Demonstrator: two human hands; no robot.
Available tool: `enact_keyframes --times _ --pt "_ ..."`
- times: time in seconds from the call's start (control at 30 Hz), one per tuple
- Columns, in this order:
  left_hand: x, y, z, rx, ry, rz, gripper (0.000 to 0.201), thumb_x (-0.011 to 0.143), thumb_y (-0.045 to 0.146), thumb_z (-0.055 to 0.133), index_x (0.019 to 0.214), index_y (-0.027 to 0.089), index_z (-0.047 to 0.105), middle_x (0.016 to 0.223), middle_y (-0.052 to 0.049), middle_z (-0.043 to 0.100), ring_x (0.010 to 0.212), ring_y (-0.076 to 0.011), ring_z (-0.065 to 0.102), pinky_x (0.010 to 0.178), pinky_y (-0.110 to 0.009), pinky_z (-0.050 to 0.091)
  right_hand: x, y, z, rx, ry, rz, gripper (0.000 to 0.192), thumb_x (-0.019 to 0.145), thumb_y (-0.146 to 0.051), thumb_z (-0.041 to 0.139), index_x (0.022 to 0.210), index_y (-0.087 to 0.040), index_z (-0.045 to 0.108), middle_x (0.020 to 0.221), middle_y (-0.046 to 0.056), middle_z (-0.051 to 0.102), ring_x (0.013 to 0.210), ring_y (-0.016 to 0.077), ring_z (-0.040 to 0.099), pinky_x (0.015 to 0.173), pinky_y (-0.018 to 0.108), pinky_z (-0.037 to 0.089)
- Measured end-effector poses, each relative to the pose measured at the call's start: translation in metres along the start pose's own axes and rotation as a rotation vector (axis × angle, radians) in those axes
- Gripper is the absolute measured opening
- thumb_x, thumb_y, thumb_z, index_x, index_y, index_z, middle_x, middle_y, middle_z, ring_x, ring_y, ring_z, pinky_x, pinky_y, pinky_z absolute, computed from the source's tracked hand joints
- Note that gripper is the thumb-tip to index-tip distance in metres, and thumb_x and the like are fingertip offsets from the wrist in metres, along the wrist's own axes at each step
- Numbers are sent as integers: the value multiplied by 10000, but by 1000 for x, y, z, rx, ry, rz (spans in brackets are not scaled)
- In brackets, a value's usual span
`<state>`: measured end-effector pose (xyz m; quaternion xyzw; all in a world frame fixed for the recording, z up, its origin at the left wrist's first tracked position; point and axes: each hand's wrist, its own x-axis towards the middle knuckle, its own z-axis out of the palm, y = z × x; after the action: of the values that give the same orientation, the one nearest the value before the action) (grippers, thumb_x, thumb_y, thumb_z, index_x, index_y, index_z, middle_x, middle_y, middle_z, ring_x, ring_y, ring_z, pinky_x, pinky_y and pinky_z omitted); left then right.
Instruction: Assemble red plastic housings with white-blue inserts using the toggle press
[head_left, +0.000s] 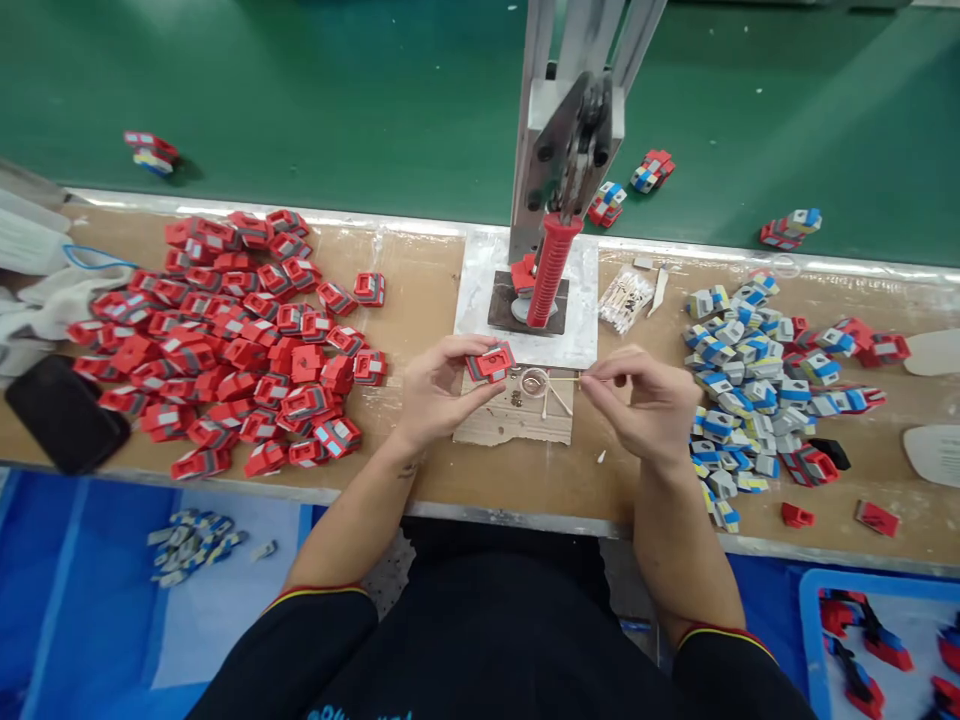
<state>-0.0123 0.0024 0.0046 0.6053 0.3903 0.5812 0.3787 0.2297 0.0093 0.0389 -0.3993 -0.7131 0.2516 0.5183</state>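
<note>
Between the thumb and fingers of my left hand is a red and grey plastic toy part, its hollow side facing up. My right hand pinches a thin cotton swab, whose far end points left to a small clear round dish. Whether the tip touches what is in the dish, I cannot tell. More swabs lean at the dish's right edge. Under it lies a piece of cardboard with dark spots.
A hand press with a red handle stands behind the dish. Red parts are heaped on the left, grey, blue and yellow parts on the right. Loose swabs lie near the press. A green belt carries several joined pieces.
</note>
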Motion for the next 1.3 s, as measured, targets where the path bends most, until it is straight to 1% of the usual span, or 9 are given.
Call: enact_keyframes --times 0.07,0.13,0.27,0.53,0.77,0.97,1.07,1.23,1.3 --pt "-2 3 3 19 -43 26 291 836 318 897 1069 239 743 1129 -71 803 1105 -241 787 1002 -427 654 0 -6 0 165 162 33 162 893 -273 807 793 -248 683 685 -20 723 611 149 646 570 302 487" --pt "-5 5 6 48 -84 18 296 833 312 896 1077 234 748 1124 -77 809 1093 -245 790 986 -427 657 -1 -10 6 258 224 57 221 877 -334 831 762 -245 665 654 -19 703 597 153 648 564 310 502" --pt "-7 9 8 97 -139 15 311 808 312 912 1066 225 761 1100 -82 822 1051 -255 801 952 -428 666 -3 -14 22 307 204 104 242 878 -348 837 747 -233 669 656 -12 712 611 149 670 567 300 521" --pt "-5 9 10 124 -171 167 381 794 218 920 1138 214 758 1093 -91 837 1027 -235 818 916 -365 673 -5 -14 32 353 157 81 150 893 -250 816 795 -229 704 695 -5 757 656 146 714 584 282 526" --pt "-4 8 8 138 -171 179 382 790 212 916 1139 217 762 1089 -96 837 1005 -239 822 901 -367 679 -6 -11 28 249 189 0 167 846 -103 807 823 -239 713 704 -15 759 660 158 719 612 300 541" --pt "-3 9 6 172 -162 205 364 797 216 914 1123 207 751 1064 -89 833 992 -224 818 891 -354 677 -5 -12 14 174 184 -44 181 844 -91 803 829 -246 712 711 -19 753 659 161 711 625 310 541" --pt "-1 8 4 195 -140 200 356 790 204 916 1102 202 743 1058 -83 829 1000 -216 813 898 -348 674 -4 -7 5 115 89 -4 162 862 -127 797 804 -246 704 717 -17 759 659 159 702 623 303 534" --pt "0 5 0 244 -110 196 312 814 239 895 1079 204 733 1099 -88 820 1025 -221 807 921 -368 674 -4 8 6 -194 -252 62 135 885 -172 731 769 -240 718 732 9 756 692 163 673 649 296 521" --pt "0 4 1 256 -111 211 303 827 218 881 1087 204 725 1118 -88 817 1044 -217 804 935 -367 671 -3 9 8 -212 -296 62 138 885 -168 712 768 -240 721 732 15 753 710 168 677 663 299 522"
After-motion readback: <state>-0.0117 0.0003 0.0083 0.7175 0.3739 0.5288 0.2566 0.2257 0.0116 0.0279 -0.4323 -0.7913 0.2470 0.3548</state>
